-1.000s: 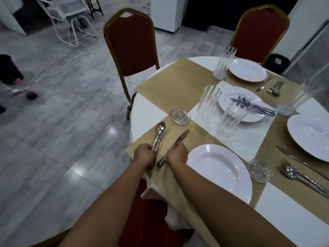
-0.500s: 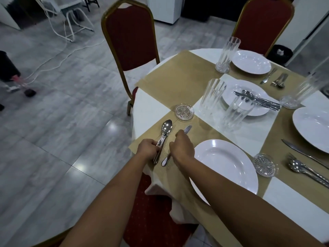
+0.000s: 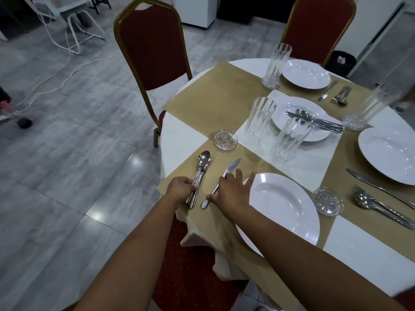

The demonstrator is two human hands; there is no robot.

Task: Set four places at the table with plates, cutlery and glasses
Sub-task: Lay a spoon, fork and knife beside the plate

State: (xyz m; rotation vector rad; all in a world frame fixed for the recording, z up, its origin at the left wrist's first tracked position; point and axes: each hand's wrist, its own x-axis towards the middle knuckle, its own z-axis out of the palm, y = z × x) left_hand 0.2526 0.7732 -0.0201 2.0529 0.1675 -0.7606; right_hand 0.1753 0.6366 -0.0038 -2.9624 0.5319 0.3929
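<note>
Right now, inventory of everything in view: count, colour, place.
plates: 4, white, near, right, far and centre of table
glasses: 4, clear, two at centre, one far, one right
spoon: 1, silver, atop another piece, left of near plate
knife: 1, silver, between spoon and near plate
other cutlery: several pieces, silver, on centre plate, by far and right plates
coasters: 2 bare, clear glass, beyond spoon and right of near plate
placemats: 4, tan, round the table
chairs: 3, red, two beyond table, one below the arms
left hand: grips spoon handle
right hand: fingers spread, touching knife
</note>
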